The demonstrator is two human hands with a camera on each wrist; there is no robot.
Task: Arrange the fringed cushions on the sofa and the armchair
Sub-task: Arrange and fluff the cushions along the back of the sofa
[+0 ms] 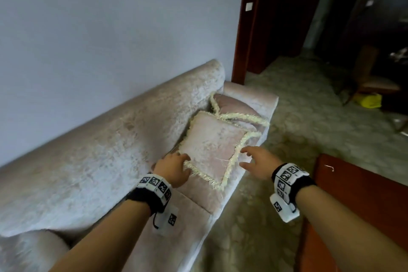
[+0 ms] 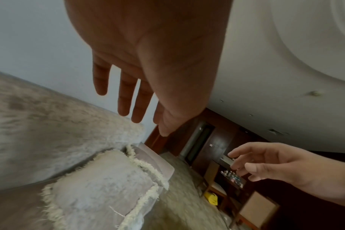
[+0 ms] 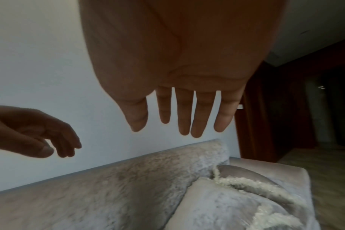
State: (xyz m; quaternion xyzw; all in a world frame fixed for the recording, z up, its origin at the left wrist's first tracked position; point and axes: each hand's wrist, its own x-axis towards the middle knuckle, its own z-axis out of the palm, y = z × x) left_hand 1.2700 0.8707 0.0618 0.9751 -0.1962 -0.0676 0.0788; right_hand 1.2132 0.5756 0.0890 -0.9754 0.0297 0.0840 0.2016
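Two pink cushions with cream fringe lie at the right end of the pale sofa point(image 1: 99, 139). The near cushion point(image 1: 212, 146) leans on the backrest and overlaps the far cushion point(image 1: 234, 106), which sits against the armrest. My left hand point(image 1: 176, 161) hovers at the near cushion's left corner with its fingers straight. My right hand point(image 1: 254, 159) hovers at its right fringe, fingers spread. In the left wrist view my left hand point(image 2: 128, 101) is clear of the cushion point(image 2: 100, 186). In the right wrist view my right hand point(image 3: 179, 118) is above the cushion point(image 3: 226, 207), holding nothing.
A dark wooden door frame point(image 1: 245, 28) stands just past the sofa's armrest. A reddish wooden furniture piece point(image 1: 353, 194) is at my right. Patterned carpet point(image 1: 298, 106) runs between them. A chair point(image 1: 375, 81) and a yellow object point(image 1: 368, 100) are at the far right.
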